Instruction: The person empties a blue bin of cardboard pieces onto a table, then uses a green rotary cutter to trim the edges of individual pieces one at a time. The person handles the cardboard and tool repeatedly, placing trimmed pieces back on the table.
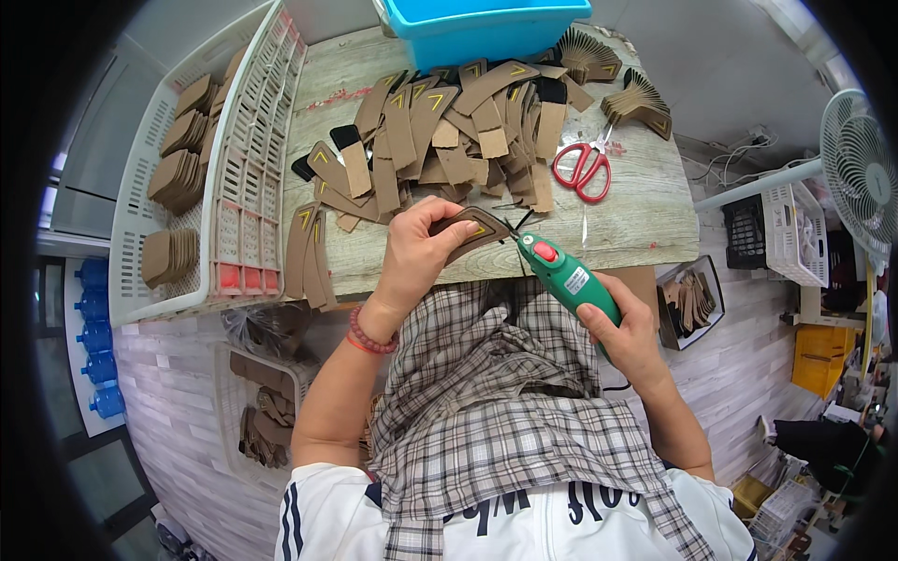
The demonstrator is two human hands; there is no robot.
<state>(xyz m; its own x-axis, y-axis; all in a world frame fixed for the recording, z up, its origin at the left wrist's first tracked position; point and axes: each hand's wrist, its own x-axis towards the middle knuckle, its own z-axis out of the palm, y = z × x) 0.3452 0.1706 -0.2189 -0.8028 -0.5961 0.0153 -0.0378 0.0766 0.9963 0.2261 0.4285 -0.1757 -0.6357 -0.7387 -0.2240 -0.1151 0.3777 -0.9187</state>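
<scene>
My left hand [416,245] pinches a brown fabric tab [479,228] with a yellow chevron, holding it above the table's near edge. Wrapped in my right hand [625,329] is a green handheld power tool [569,280] with a red button. Its thin dark tip meets or nearly meets the tab's right end; exact contact is too small to tell. Just beyond my hands spreads a loose pile of similar brown tabs [458,131], some with black ends. Red-handled scissors [584,173] lie to the pile's right. A few tabs [309,252] rest at the table's left edge.
A white plastic crate [245,178] holding stacked brown pieces stands at the left. At the back is a blue bin [486,33], with fanned tab stacks [638,101] to its right. A white fan [856,173] and a box of pieces [690,301] are at the right.
</scene>
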